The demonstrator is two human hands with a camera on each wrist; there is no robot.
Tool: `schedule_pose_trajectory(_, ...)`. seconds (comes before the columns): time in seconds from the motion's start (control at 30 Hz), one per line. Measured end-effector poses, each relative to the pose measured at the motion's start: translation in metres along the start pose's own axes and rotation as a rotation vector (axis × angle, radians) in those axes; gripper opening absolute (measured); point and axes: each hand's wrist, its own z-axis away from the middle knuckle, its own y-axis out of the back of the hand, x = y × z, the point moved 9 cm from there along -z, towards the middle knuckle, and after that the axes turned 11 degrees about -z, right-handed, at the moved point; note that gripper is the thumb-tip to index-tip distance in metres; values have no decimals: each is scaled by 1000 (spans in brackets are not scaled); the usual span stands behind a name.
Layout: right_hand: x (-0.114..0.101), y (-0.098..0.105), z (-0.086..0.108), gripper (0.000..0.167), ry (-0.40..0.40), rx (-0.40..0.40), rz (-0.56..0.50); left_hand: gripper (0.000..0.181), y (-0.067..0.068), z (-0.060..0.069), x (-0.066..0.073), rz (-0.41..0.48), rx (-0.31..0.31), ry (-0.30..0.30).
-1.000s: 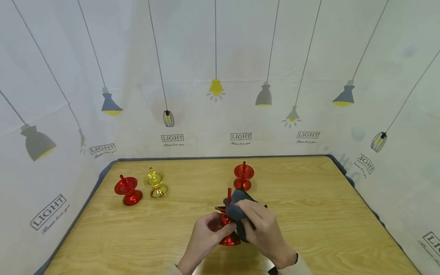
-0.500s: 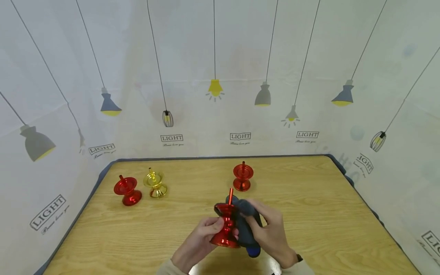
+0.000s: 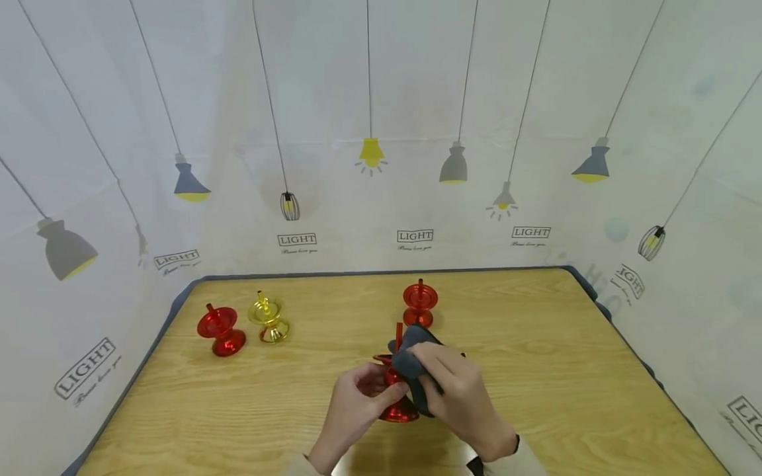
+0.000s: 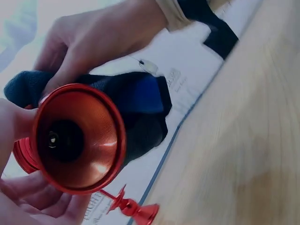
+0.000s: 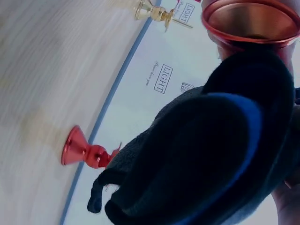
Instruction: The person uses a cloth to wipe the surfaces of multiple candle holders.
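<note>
Near the front of the wooden table (image 3: 268,410), as the head view shows, the left hand (image 3: 351,406) has thumb and fingers round the stem of a red stand (image 3: 400,414), lifted and roughly upright, while the right hand (image 3: 458,390) grips a dark cloth (image 3: 408,362) against its upper dish. Wiping seems to be the step; done well, it calls for a firm pinch low on the stem, light pressure round the rim, and care not to lever the thin upright tube (image 3: 399,336). Farther off are one red stand beyond the cloth (image 3: 420,297) and, at the left, one red stand (image 3: 217,322) beside one gold stand (image 3: 270,329): three red and one gold, four altogether, with one cloth. From the left wrist, the hollow foot (image 4: 96,126) faces the camera, so turning the stand would help the cloth reach every side; one other red stand shows below. From the right wrist, the cloth fills much of the view and largely hides the right fingers; one gold stand and one red stand appear past it.
</note>
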Motion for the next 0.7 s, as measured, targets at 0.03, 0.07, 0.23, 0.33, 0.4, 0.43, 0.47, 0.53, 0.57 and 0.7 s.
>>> schedule_pose_trajectory(0.03, 0, 0, 0, 31, -5, 4, -17, 27, 0, 0, 0, 9, 1, 0)
schedule_pose_trajectory(0.07, 1, 0, 1, 31, -22, 9, -41, 27, 0, 0, -1, 25, -3, -2)
schedule_pose_trajectory(0.23, 10, 4, 5, 26, -108, 79, -193, 37, -6, -1, -6, 201, -123, 21)
schedule_pose_trajectory(0.33, 16, 6, 8, 25, -156, 115, -267, 44, -14, 1, -8, 332, -251, 22)
schedule_pose_trajectory(0.4, 21, 5, 10, 35, -198, 132, -326, 44, -20, 4, -7, 432, -343, 6)
schedule_pose_trajectory(0.43, 23, 4, 12, 40, -225, 138, -356, 44, -23, 6, -5, 479, -387, -7)
schedule_pose_trajectory(0.47, 26, 4, 13, 42, -248, 144, -379, 42, -26, 7, -3, 526, -427, -23)
schedule_pose_trajectory(0.53, 29, 4, 15, 43, -278, 150, -401, 39, -30, 9, 0, 600, -491, -54)
schedule_pose_trajectory(0.57, 29, 4, 14, 43, -271, 151, -401, 37, -31, 9, 1, 611, -507, -61)
schedule_pose_trajectory(0.7, 20, 8, 10, 28, -167, 131, -279, 42, -27, 5, -1, 462, -427, -41)
